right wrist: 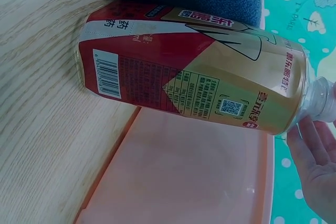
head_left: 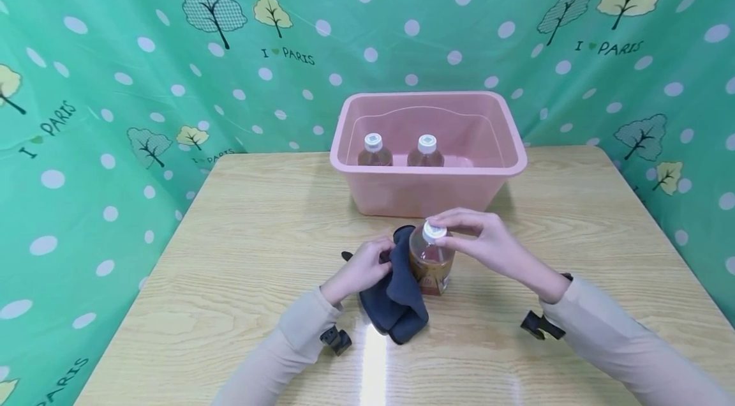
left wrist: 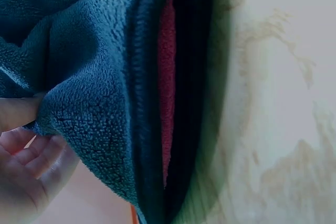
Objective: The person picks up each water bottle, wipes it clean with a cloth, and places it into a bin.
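Observation:
A drink bottle (head_left: 430, 270) with a red and gold label and a white cap stands on the table in front of the pink bin. My right hand (head_left: 488, 241) holds it at the cap, thumb and fingers on opposite sides. Against the bottle's left side is a dark blue-grey cloth (head_left: 396, 305), bunched and folded. My left hand (head_left: 363, 267) pinches this cloth near its upper left part. In the left wrist view the towel (left wrist: 94, 72) has a fuzzy surface, with a strip of pink showing inside a fold. The right wrist view shows the bottle's label (right wrist: 194, 72) with a barcode.
The pink bin (head_left: 425, 192) stands at the back of the wooden table (head_left: 258, 233). Inside it are two similar bottles, one on the left (head_left: 374, 154) and one near the middle (head_left: 427, 154). A green dotted curtain (head_left: 367, 29) hangs behind and at both sides.

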{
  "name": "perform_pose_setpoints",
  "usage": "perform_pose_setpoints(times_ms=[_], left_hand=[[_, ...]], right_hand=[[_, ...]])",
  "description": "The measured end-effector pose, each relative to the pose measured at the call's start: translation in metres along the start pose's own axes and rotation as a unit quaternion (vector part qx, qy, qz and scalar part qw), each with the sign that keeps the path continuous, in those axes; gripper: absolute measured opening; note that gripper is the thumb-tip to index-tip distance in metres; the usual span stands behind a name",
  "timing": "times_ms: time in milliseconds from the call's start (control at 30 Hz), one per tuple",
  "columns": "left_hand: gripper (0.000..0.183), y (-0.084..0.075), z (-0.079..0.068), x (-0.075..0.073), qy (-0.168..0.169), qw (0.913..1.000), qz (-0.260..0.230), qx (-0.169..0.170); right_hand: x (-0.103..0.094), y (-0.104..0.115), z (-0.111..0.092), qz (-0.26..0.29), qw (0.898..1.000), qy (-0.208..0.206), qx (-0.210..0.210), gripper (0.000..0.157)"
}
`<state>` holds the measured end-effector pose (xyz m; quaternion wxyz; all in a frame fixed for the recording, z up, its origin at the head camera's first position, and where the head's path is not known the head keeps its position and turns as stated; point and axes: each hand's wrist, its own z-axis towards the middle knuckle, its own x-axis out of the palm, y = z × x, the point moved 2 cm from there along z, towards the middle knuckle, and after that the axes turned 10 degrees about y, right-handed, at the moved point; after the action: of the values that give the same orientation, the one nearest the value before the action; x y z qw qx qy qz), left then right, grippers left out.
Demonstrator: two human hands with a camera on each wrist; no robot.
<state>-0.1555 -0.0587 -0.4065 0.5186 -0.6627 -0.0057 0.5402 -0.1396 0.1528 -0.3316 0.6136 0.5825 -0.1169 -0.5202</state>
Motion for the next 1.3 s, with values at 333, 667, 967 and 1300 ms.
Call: perform_pose_setpoints(times_ms=[333, 667, 967, 1300], left_hand=[[0.015, -0.002, -0.002, -0.001, 0.029, 0.9996, 0.004, -0.002], [0.016, -0.014, -0.004, -0.015, 0.025, 0.9995, -0.011, 0.016], [0.018, -0.025, 0.0, -0.028, 0.003, 0.9986, -0.043, 0.031], [0.019, -0.031, 0.0, -0.034, -0.02, 0.9988, -0.031, 0.032]], right_hand=[[-0.001, -0.001, -0.003, -0.001, 1.0, 0.003, 0.019, 0.026], [-0.001, -0.002, -0.003, 0.01, 0.999, 0.004, 0.033, 0.028], [-0.001, 0.0, -0.003, 0.019, 0.999, 0.01, 0.03, 0.03], [-0.001, -0.003, -0.004, 0.014, 0.999, 0.005, 0.041, 0.03]])
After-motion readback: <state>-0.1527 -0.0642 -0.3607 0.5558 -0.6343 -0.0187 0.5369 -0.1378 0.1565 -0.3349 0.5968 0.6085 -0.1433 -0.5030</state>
